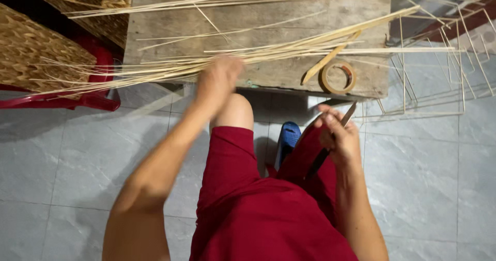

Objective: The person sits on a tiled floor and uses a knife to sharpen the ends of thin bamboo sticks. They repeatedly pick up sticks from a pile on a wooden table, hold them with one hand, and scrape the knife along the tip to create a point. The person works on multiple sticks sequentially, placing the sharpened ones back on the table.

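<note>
One worn wooden table [289, 13] fills the top of the view and carries one loose bundle of thin pale bamboo strips [268, 51], too many to count, lying crosswise and overhanging both ends of the table. On the grey tiled floor to the right stands one bare wire frame [444, 75], its thin rods rising beside the table's edge. To the left sits one red plastic chair [98, 80] with two woven baskets: one basket [36, 49] rests on the chair, and a second basket [93, 2] leans at the table's upper left corner. Below the table, the person's two knees in dark red shorts point toward it, and one blue sandal [287, 139] shows between the legs on the floor. One roll of brown tape [339, 77] lies flat on the table near its front right edge, touching the end of a wider flat strip. The left hand [218, 80] reaches over the front edge of the table and rests on the bundle of strips; it is blurred, so whether it grips them cannot be told. The right hand [338, 134] is well apart from it, above the right knee, closed around the dark handle of one knife [330, 142] whose blade points up toward the table.
</note>
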